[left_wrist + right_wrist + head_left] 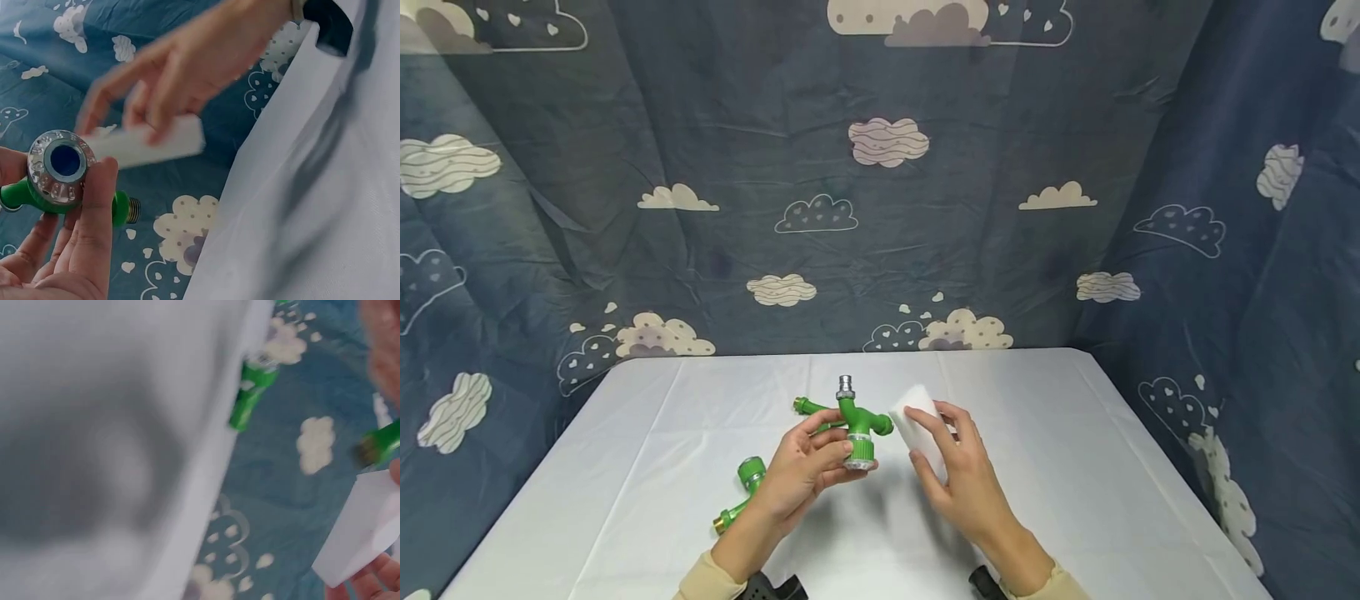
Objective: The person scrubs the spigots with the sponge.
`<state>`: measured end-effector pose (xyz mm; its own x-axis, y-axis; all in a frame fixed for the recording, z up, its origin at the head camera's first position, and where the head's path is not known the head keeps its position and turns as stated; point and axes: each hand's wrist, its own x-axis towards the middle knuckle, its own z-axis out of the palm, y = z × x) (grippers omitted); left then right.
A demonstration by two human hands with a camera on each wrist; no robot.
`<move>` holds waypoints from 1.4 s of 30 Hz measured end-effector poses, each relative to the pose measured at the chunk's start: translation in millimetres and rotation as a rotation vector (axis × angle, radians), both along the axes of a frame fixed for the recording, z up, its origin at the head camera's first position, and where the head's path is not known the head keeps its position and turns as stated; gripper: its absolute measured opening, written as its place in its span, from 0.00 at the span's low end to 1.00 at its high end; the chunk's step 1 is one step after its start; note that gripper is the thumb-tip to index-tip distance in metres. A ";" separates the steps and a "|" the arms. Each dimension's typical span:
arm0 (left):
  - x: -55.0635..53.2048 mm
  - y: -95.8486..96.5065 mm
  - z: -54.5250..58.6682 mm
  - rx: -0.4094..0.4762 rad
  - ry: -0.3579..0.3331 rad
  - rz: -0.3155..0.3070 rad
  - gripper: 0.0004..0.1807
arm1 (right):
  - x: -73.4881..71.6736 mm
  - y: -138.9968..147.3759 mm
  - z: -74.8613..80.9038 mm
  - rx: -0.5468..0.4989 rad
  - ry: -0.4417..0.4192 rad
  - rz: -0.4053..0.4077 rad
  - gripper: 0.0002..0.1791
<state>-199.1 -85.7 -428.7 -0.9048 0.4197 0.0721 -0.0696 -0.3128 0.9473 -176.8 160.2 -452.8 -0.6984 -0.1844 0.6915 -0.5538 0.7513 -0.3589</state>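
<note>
My left hand (805,462) holds a green garden tap (859,425) above the table, fingers and thumb around its body. A silver nozzle tops the tap, and a side outlet points right. In the left wrist view, the tap's round silver end (57,164) with a dark centre faces the camera. A white sponge block (919,429) is pinched between the thumb and fingers of my right hand (966,475). In the head view the sponge is close to the tap's side outlet; whether they touch I cannot tell. The right hand is blurred in the left wrist view.
Another green tap (747,492) lies on the white-covered table (1075,467), left of my left forearm. Behind my left hand, a further green fitting (805,406) is partly hidden. Dark cloth with a cloud pattern (887,250) hangs behind and beside the table.
</note>
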 end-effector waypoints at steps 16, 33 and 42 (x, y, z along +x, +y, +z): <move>3.8 -0.8 0.0 -0.039 0.050 -0.040 0.35 | 4.5 -10.0 -13.4 -0.051 -0.015 -0.037 0.36; 2.6 4.4 -7.2 0.008 0.041 -0.096 0.36 | 7.5 -3.8 -15.5 -0.070 0.079 0.036 0.38; 2.8 -2.7 -4.1 0.071 0.075 -0.173 0.36 | 0.2 16.5 -19.3 -0.252 -0.251 0.014 0.34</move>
